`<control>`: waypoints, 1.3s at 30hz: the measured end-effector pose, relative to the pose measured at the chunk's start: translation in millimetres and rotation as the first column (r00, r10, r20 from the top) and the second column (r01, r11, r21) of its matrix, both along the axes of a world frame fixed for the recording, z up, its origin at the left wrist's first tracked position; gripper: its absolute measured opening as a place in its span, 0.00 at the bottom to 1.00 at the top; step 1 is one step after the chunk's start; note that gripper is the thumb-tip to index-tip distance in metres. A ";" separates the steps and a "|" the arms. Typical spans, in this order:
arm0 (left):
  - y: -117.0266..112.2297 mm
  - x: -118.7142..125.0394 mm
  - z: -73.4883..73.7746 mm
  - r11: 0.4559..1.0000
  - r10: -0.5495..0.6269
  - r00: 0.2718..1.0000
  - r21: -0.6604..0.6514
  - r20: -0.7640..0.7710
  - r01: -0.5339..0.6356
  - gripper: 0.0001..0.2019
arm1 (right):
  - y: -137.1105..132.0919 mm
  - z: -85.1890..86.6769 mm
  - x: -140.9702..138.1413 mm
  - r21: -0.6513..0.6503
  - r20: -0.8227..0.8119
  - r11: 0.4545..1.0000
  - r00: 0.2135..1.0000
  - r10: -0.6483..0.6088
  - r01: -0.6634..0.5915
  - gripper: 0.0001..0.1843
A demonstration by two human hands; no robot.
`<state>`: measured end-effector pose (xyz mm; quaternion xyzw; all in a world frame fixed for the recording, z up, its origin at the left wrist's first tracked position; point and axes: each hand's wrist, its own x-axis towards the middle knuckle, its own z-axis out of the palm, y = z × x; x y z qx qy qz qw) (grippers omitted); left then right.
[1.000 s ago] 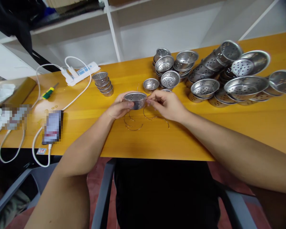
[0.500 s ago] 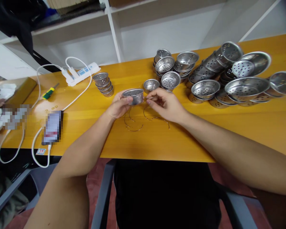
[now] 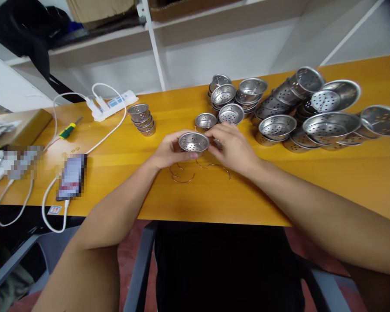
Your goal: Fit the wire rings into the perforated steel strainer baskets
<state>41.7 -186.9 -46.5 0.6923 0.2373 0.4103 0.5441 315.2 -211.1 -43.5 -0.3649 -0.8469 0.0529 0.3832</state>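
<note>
A small round metal strainer cup [image 3: 194, 143] with a perforated bottom is held up over the table, its open top tilted toward me. My left hand [image 3: 169, 149] is closed on its left side, thumb along the front. At the cup's right rim, my right hand [image 3: 229, 145] has its fingers pinched together; a thin wire was between them a moment ago, but the fingertips now hide it. Below the hands lie several thin curved wires [image 3: 183, 181] on the table. Just behind stands another small strainer cup [image 3: 206, 121].
Stacked strainer cups [image 3: 142, 113] stand at left. Many more, including larger strainer baskets [image 3: 331, 125], crowd the right. A power strip [image 3: 115, 106] with white cables, a screwdriver [image 3: 68, 130] and a phone [image 3: 71, 177] are on the left of the wooden table [image 3: 214, 203].
The cup has moved slightly right and toward me, and has tipped so its inside shows. My right hand has come up against its rim.
</note>
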 end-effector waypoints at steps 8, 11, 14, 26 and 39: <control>-0.5 0.0 -6.0 0.996 -0.017 1.000 0.088 0.003 0.016 0.35 | -6.0 10.2 -0.1 0.086 0.126 0.990 0.985 -0.118 0.108 0.11; 0.4 -0.1 -6.3 0.988 0.003 1.000 0.152 -0.028 0.001 0.35 | -5.2 14.3 1.5 0.100 0.209 0.988 0.969 -0.133 0.114 0.14; 2.4 -0.6 -8.8 0.972 0.014 0.999 0.234 -0.035 -0.006 0.37 | -4.4 16.2 2.9 0.058 0.245 0.994 0.964 -0.108 0.097 0.14; 5.0 -8.5 -18.4 0.985 0.070 0.998 0.160 -0.006 -0.068 0.47 | 7.2 10.8 7.9 -0.127 -0.232 0.992 0.972 -0.033 0.003 0.21; 13.0 -12.0 -22.2 0.979 -0.048 0.997 0.199 0.052 0.037 0.38 | -0.1 0.9 -8.6 -0.152 -0.395 0.965 0.908 0.139 -0.214 0.10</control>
